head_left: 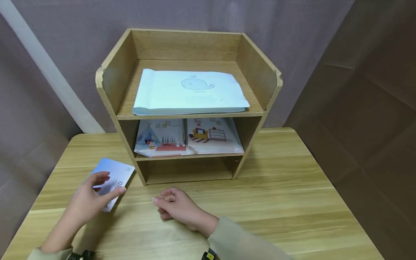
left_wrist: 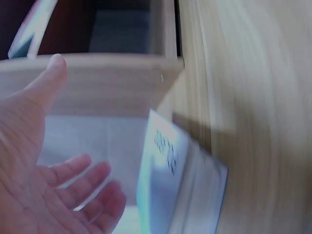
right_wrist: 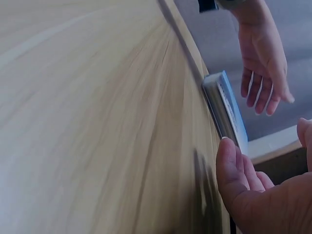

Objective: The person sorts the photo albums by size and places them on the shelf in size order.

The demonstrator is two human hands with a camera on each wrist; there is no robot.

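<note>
A thick book with a blue and white cover lies on the table left of a wooden shelf. Over it hovers my left hand, thumb and fingers spread apart and holding nothing. The left wrist view shows a gap between the fingers and the book. Near the shelf's foot, my right hand has loosely curled fingers with nothing in them. From the right wrist view, the book stands out below the left hand.
A white booklet with a whale drawing lies on the top tier. Picture books lie side by side on the middle tier. The wooden table reaches a grey curtain behind and a brown surface at right.
</note>
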